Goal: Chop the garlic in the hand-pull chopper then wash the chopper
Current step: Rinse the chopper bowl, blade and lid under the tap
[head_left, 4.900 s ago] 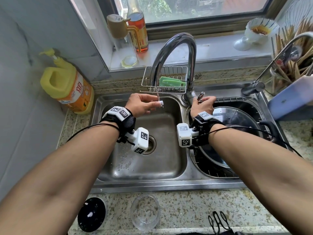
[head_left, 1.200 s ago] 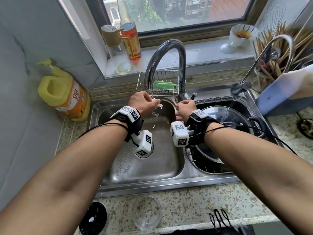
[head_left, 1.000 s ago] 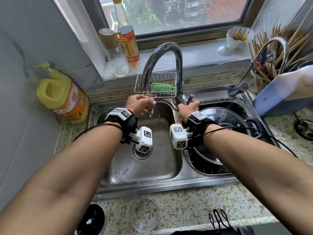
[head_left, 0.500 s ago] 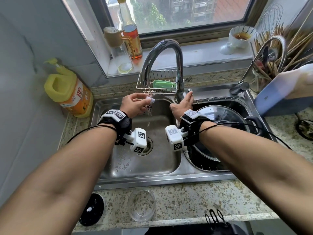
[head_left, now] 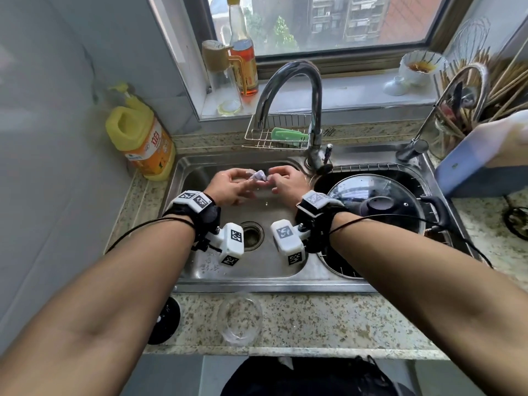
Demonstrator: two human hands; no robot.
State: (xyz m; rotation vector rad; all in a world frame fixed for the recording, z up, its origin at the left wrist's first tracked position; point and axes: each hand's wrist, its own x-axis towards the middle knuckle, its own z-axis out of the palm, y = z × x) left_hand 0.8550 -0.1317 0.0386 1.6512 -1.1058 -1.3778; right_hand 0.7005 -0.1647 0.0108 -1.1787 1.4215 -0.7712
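A stainless double sink (head_left: 257, 287) is set into a speckled granite counter (head_left: 328, 318), and a curved chrome faucet (head_left: 288, 72) arches over the divider between its basins. A glass pot lid (head_left: 371, 204) with a dark knob fills the right basin. A yellow detergent bottle (head_left: 140, 135) stands at the sink's back left corner, against the wall. Behind the faucet a small wire rack (head_left: 257, 138) holds a green item (head_left: 288, 134).

Both forearms reach in over the left basin, each wrist strapped with a black band and white marker blocks. The left hand (head_left: 228, 185) and right hand (head_left: 285, 181) meet above the far end of that basin, fingertips drawn together around a small pale piece (head_left: 258, 176) that they hold between them. The left hand's other fingers are loosely spread, and the right hand's are curled in. The piece is blurred, so its exact shape cannot be told.

The clear chopper bowl (head_left: 240, 318) sits upright on the counter's front edge, just in front of the left basin. The black chopper lid (head_left: 165, 321) lies beside it to the left, near but not touching.
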